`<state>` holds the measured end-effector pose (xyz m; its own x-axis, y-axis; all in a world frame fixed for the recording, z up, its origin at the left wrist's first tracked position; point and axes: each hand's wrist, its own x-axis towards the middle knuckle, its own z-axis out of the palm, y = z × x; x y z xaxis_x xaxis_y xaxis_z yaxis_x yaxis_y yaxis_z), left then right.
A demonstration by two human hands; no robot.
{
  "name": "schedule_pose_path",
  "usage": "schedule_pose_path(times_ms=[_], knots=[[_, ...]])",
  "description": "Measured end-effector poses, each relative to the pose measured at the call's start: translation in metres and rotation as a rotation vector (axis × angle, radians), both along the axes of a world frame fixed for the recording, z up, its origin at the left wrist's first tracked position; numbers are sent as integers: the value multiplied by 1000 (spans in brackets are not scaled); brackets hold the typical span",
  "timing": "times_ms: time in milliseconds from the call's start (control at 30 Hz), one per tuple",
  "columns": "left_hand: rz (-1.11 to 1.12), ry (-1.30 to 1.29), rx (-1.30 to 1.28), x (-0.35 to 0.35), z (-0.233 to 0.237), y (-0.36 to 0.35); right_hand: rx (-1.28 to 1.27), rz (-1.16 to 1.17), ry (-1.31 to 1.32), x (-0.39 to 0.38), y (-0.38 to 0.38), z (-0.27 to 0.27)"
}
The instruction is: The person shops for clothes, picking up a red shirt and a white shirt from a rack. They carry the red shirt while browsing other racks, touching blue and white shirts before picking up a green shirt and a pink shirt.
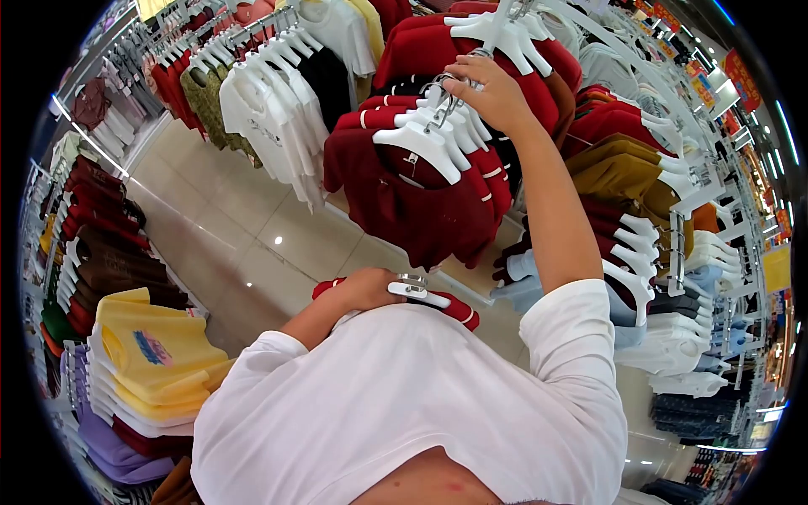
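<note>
My left hand (pixel 366 289) is closed close to my chest, gripping a white hanger (pixel 418 295) with a red garment (pixel 461 313) that has pale trim. My shirt hides most of that garment. Up at the rack, my right hand (pixel 488 88) reaches out with its fingers curled over the metal hanger hooks (pixel 443 94). Below these hooks hang several white hangers (pixel 419 145) carrying red tops. The front one is a dark red top (pixel 379 198) with a small label at its neck; striped red sleeves show behind it.
White T-shirts (pixel 265 122) and an olive patterned top (pixel 208 93) hang at the back left. Yellow shirts (pixel 151 345) hang on the near left rack. To the right are mustard tops (pixel 614 172) and more racks. A tiled floor (pixel 269 240) runs between the racks.
</note>
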<state>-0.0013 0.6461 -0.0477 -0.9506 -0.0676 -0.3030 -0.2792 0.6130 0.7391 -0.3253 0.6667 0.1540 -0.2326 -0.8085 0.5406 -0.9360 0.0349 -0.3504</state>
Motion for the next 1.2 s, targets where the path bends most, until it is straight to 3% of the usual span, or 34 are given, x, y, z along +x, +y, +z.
schedule_pose_path(times_ms=[367,567,800,1000,1100,1200], knots=[[3,35,9,3,-7,3,58,38,-23,2,1,-1],[42,-30,-37,10,2,5,-59,47,-74,1,-3,-5],[160,-150,6,20,31,12,-66,38,119,34,-13,3],[196,-147,-69,39,11,6,39,22,165,70,-22,0],[198,-132,-87,47,-1,1,-195,56,364,62,-35,-21],[219,-113,-78,51,7,-1,-158,43,285,64,-37,-20]])
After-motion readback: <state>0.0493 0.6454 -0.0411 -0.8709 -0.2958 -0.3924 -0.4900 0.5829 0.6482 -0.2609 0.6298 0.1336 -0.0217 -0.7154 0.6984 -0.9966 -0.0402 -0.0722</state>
